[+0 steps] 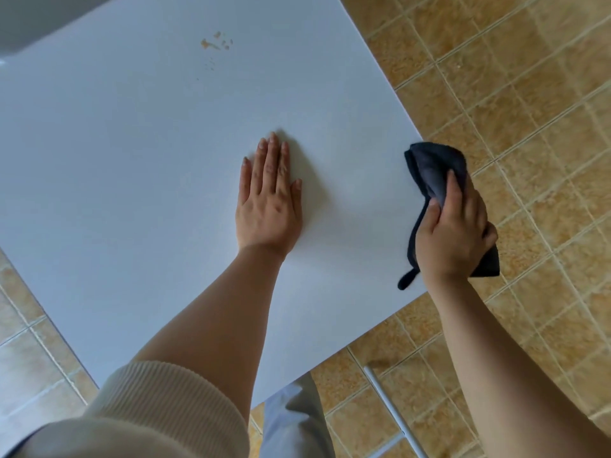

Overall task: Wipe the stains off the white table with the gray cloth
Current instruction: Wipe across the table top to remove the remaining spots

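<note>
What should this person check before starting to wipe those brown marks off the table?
1. Cloth in hand: ok, the right hand grips the gray cloth.
2. Stains located: ok, brown stains sit at the far side of the white table.
3. Cloth at the stains: not ok, it is at the table's right edge, well apart from them.
4. Path clear: ok, nothing lies between.
5. Table steadied: ok, the left hand lies flat on it.
6. Cloth damp: cannot tell.
</note>
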{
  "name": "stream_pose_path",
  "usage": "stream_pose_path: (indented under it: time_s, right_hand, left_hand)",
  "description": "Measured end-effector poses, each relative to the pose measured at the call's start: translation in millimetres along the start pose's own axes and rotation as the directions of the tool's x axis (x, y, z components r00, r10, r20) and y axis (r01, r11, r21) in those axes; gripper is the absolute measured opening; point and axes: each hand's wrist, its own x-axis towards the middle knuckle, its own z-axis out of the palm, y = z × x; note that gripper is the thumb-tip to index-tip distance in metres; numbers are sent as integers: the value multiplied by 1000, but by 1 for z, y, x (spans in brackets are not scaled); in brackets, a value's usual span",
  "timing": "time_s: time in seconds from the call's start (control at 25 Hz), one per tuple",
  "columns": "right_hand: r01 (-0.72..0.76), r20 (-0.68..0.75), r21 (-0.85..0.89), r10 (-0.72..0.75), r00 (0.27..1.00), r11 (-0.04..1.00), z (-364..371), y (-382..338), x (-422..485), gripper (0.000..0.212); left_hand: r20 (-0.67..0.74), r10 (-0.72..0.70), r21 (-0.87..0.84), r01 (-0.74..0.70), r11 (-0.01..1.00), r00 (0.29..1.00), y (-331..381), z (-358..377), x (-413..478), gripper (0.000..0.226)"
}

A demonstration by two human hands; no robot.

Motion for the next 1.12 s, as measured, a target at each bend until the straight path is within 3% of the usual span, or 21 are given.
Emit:
stream_pose_path:
  time_s: [0.36, 0.52, 0.68, 0.8, 0.92, 1.12]
  right_hand:
    - [136, 23, 33, -137, 990, 990, 31, -134, 88, 48]
    - [233, -44, 11, -232, 972, 972, 27, -104, 69, 46]
    - [145, -20, 23, -144, 989, 989, 8, -34, 28, 47]
    - [74, -36, -15, -75, 997, 997, 6, -21, 13, 47]
    - [32, -48, -7, -33, 998, 999, 14, -62, 35, 49]
    - [170, 26, 36, -171, 985, 985, 26, -156, 76, 49]
  left_hand:
    - [6, -3, 11, 3, 1000, 1000, -3, 0, -2, 56]
    - [2, 5, -3, -5, 1000, 1000, -3, 0, -1, 56]
    - [3, 7, -15, -7, 1000, 1000, -3, 1, -1, 56]
    - [4, 10, -7, -10, 1000, 1000, -4, 2, 0, 56]
    - [5, 15, -6, -15, 1000, 1000, -4, 3, -1, 56]
    - [6, 14, -36, -14, 999, 1000, -5, 1, -1, 57]
